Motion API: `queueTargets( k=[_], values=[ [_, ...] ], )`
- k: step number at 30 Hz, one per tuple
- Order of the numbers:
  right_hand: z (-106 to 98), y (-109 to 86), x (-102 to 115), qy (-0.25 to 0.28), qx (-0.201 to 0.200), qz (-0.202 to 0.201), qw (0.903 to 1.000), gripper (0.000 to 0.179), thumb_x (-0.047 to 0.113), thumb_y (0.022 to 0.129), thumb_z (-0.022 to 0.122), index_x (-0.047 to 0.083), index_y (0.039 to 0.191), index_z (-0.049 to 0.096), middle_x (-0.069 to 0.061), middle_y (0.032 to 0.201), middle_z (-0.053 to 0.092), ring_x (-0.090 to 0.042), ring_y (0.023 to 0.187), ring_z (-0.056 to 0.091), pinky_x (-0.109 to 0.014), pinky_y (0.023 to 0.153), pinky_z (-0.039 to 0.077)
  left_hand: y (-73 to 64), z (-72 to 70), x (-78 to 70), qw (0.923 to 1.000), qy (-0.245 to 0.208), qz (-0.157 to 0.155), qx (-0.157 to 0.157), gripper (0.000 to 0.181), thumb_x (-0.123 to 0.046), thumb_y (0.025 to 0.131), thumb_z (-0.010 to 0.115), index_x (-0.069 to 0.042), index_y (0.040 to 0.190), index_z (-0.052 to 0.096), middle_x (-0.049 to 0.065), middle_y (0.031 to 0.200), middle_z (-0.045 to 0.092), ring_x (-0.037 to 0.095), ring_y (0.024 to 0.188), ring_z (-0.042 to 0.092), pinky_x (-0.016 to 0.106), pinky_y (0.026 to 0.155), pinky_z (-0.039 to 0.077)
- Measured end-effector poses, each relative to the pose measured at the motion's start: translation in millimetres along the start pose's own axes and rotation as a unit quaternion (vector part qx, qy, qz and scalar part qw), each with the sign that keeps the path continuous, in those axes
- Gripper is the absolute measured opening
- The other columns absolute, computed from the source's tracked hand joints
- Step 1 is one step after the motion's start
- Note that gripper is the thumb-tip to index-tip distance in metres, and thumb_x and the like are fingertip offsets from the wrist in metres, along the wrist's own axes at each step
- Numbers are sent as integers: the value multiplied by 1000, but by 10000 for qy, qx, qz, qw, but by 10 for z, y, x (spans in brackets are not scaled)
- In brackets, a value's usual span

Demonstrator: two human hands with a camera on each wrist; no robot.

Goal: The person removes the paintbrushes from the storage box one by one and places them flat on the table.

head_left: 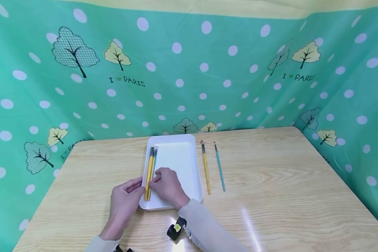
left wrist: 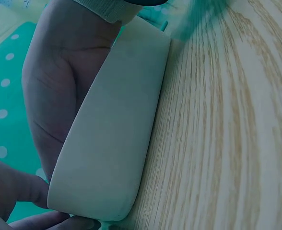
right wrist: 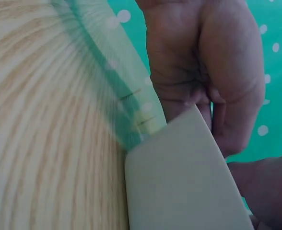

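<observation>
Sleeves (head_left: 208,225) foremost; hands (head_left: 168,185) seemingly touch brush handles (head_left: 149,169) between them.

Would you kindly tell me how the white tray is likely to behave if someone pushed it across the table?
The white tray looks stiff, since its walls stand straight. Being low and broad, it would probably slide along the table rather than tip. The slim paintbrushes along its left side might roll if it were jolted.
</observation>
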State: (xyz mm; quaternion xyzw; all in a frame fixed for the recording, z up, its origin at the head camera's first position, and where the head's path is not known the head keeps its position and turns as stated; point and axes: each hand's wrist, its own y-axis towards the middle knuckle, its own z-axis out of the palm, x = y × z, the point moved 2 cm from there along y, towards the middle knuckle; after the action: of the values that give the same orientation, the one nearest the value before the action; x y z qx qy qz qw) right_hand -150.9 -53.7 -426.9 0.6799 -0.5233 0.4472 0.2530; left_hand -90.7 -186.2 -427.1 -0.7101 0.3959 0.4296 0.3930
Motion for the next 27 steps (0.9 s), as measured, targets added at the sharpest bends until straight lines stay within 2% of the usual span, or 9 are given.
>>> queueTargets(
  k=[4, 11, 18, 23, 27],
  values=[
    [44, -16, 11, 88, -22, -164, 9998, 30, 13, 87, 79, -6, 110, 70, -3, 78, 76, -2, 66, 64, -17, 56, 52, 7, 5, -7, 10000, -37, 55, 6, 37, -7, 93, 66, 0, 130, 67, 23, 130, 69, 21, 112, 71, 16, 85, 59],
    [72, -13, 15, 398, 94, 414, 9983, 23, 10, 89, 77, -1, 107, 70, 0, 78, 74, -7, 65, 67, -19, 57, 53, -2, -6, -8, 10000, 31, 29, -22, 37, -7, 93, 64, -1, 130, 67, 23, 128, 70, 22, 112, 71, 16, 84, 60],
    [80, 5, 34, 606, 226, 502, 9966, 17, 4, 87, 74, 2, 103, 71, 1, 74, 72, -10, 64, 69, -20, 57, 55, -19, -39, -13, 9999, -22, 155, -10, 38, -2, 92, 62, 2, 129, 67, 25, 128, 68, 27, 116, 70, 16, 86, 59],
    [21, 37, 13, 854, 423, 560, 9939, 17, 4, 87, 73, 2, 103, 69, 0, 76, 71, -14, 65, 71, -22, 58, 58, -9, -30, -5, 9998, 81, 163, -91, 38, -3, 92, 62, 1, 129, 67, 24, 127, 70, 27, 115, 71, 15, 84, 59],
    [-98, 63, 2, 906, 451, 603, 9930, 13, 5, 87, 72, 5, 99, 66, -1, 78, 69, -17, 66, 73, -22, 58, 59, 3, -10, -4, 9996, 203, 160, -93, 39, -4, 93, 62, -1, 131, 66, 23, 128, 69, 30, 117, 70, 19, 87, 60]
  ],
)
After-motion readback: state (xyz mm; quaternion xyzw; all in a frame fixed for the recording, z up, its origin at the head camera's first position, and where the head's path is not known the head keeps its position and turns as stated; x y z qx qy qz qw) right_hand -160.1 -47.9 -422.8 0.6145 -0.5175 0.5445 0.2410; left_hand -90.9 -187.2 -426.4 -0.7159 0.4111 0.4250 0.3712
